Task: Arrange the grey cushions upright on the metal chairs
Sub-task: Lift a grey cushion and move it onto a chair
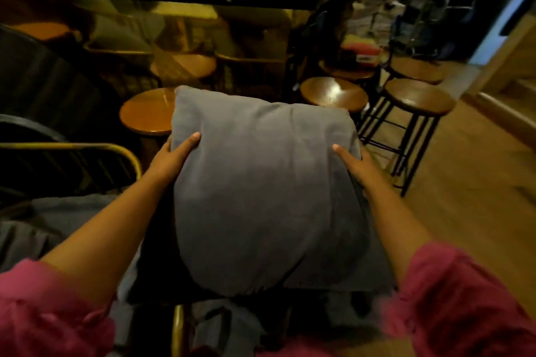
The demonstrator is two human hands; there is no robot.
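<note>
Both hands clamp one grey cushion [261, 182] by its side edges: left hand [177, 153] on the left edge, right hand [352, 164] on the right, thumbs on top. It is held in mid-air, tilted, just in front of the person. This looks like the carrying step; next it needs standing upright against a chair back. Another grey cushion [43, 226] lies at near left beside a metal chair [87, 151]. Round wooden stools [420, 98] stand far right. No containers show.

no legible text anywhere
</note>
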